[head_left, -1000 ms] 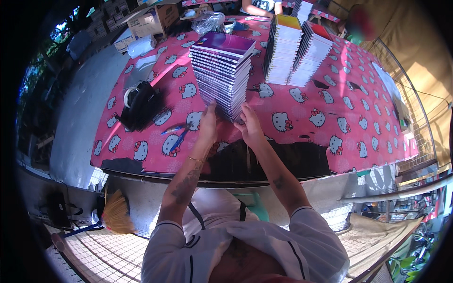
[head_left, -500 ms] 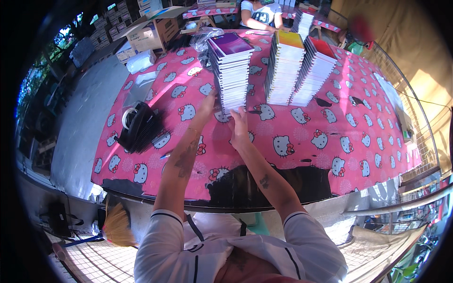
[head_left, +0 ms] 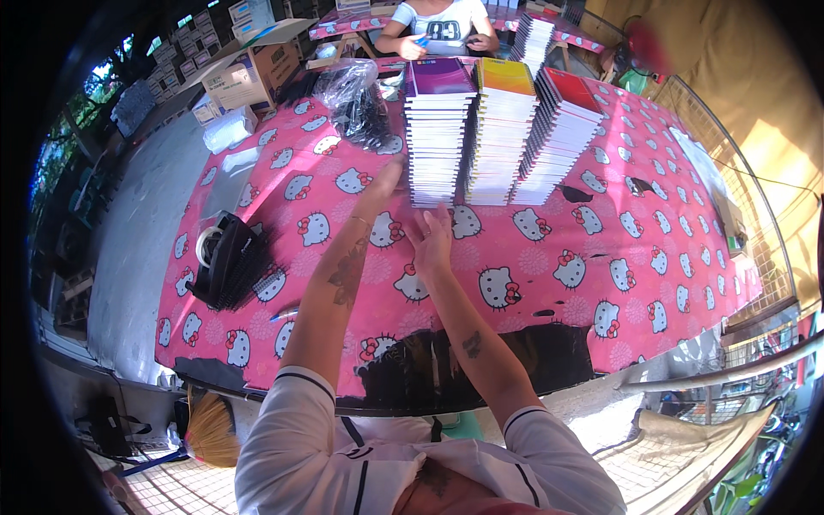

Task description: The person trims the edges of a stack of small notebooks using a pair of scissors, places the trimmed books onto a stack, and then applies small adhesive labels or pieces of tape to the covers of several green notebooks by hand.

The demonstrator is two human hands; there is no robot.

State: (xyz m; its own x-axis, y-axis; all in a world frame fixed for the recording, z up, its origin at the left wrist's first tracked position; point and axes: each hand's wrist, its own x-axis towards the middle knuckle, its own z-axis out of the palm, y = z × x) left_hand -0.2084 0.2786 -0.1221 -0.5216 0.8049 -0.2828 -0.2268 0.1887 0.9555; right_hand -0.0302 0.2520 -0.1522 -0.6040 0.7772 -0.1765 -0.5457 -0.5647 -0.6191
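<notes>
A tall stack of spiral-bound notebooks with a purple cover stands on the pink patterned tablecloth. My left hand is flat along the lower left side of this stack, fingers stretched out and somewhat blurred. At the front of its base, my right hand has its fingers apart, pointing at the bottom notebooks; I cannot tell whether they touch. Directly to the right stands a stack with a yellow cover. Beside that is a slightly leaning stack with a red cover.
A black tape dispenser and a pen lie to the left. Clear plastic bags and an open cardboard box are farther back. Another notebook stack stands behind. Across the table sits a person. A torn black patch marks the near edge.
The purple-covered stack has moved right, up beside the yellow-covered one, closing the gap. My hands have stayed near its base. The person across has shifted their arms, and my view has shifted slightly.
</notes>
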